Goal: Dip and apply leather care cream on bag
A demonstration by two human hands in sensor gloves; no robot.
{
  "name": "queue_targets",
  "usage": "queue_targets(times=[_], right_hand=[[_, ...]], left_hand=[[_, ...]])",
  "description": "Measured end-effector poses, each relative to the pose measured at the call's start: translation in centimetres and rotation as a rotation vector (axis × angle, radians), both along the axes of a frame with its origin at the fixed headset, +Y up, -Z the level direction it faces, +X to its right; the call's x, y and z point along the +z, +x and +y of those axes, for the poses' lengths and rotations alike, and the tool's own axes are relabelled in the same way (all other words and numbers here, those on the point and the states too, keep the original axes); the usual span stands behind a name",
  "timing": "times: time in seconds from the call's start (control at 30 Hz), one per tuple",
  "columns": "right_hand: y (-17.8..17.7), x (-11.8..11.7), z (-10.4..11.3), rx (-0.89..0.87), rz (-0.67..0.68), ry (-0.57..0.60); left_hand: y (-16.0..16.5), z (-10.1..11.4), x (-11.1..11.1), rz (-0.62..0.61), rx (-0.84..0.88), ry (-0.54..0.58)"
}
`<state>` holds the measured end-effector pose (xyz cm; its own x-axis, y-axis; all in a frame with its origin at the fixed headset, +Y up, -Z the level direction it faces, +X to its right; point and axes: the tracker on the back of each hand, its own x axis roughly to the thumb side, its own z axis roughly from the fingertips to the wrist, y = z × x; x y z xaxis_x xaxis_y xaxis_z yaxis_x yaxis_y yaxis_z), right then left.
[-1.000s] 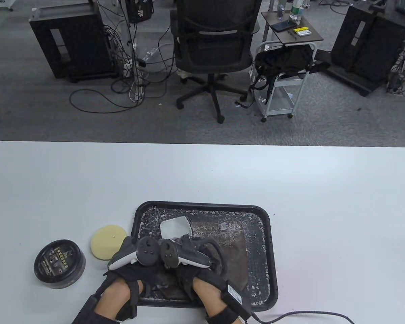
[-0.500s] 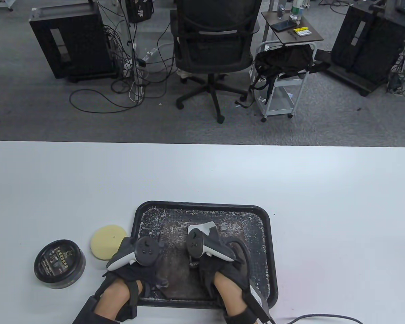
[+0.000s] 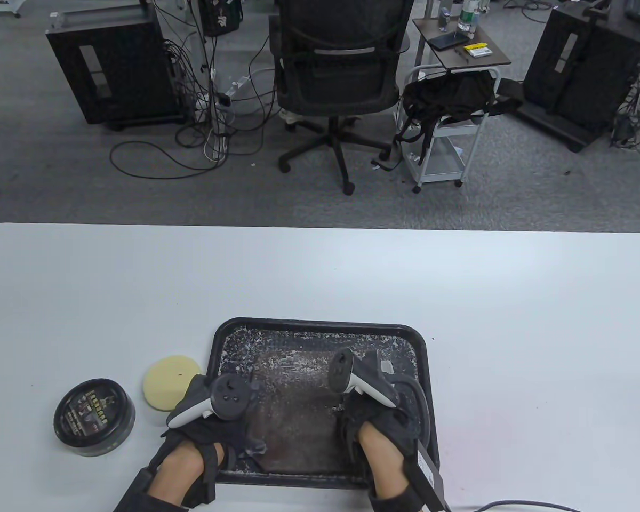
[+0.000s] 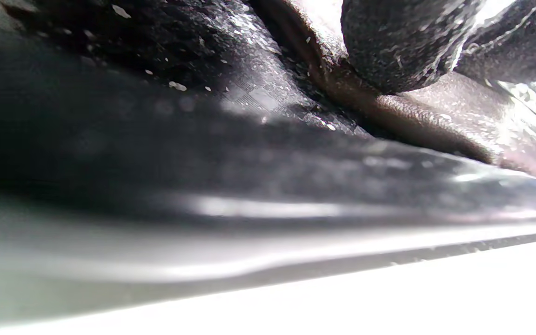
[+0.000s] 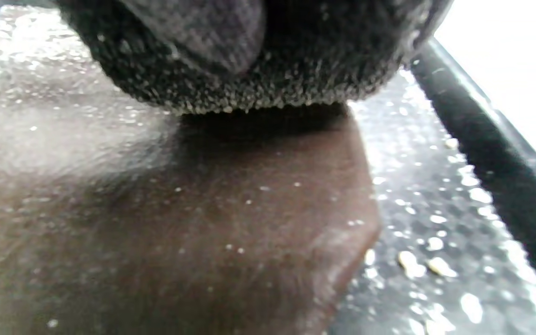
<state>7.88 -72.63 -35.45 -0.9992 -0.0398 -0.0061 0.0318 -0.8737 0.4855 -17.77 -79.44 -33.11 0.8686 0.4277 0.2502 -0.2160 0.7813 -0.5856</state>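
A flat brown leather bag (image 3: 293, 416) lies in a black speckled tray (image 3: 320, 323). My left hand (image 3: 234, 426) holds the bag's near left corner; the left wrist view shows a gloved fingertip (image 4: 398, 42) pressing on the leather (image 4: 435, 116). My right hand (image 3: 376, 405) rests on the bag's right side over a white cloth (image 3: 386, 367), of which only a small edge shows. In the right wrist view the glove (image 5: 249, 70) presses down on the leather (image 5: 203, 232). The round black cream tin (image 3: 94, 417) stands lidded at the left.
A round yellow sponge (image 3: 170, 382) lies on the table between the tin and the tray. The tray's raised rim (image 5: 482, 153) runs close to my right hand. A cable (image 3: 512, 504) trails from my right wrist along the table's near edge.
My right hand has slid with the white cloth from the bag's middle left across to its right side. My left hand has stayed on the bag's corner.
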Motion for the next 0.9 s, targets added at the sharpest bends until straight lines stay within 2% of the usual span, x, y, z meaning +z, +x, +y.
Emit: queue_targets(times=[0.13,0.3,0.5,0.63,0.9], right_hand=[[0.8,0.0,0.1,0.027,-0.066,-0.007],[-0.5,0.2,-0.4,0.039,-0.020,-0.004],[-5.2,1.3,-1.3,0.085,0.139,0.008],[-8.1,2.3,-1.7,0.124,0.232,0.064],[-11.4,3.5,-2.4,0.007,0.364,0.178]], left_hand=[[0.0,0.0,0.0,0.003,0.001,-0.002],[0.0,-0.1,0.0,0.003,0.001,-0.002],[0.0,-0.1,0.1,0.001,0.004,-0.007],[0.0,-0.2,0.1,0.002,0.010,-0.009],[0.1,-0.3,0.1,-0.006,0.015,-0.012]])
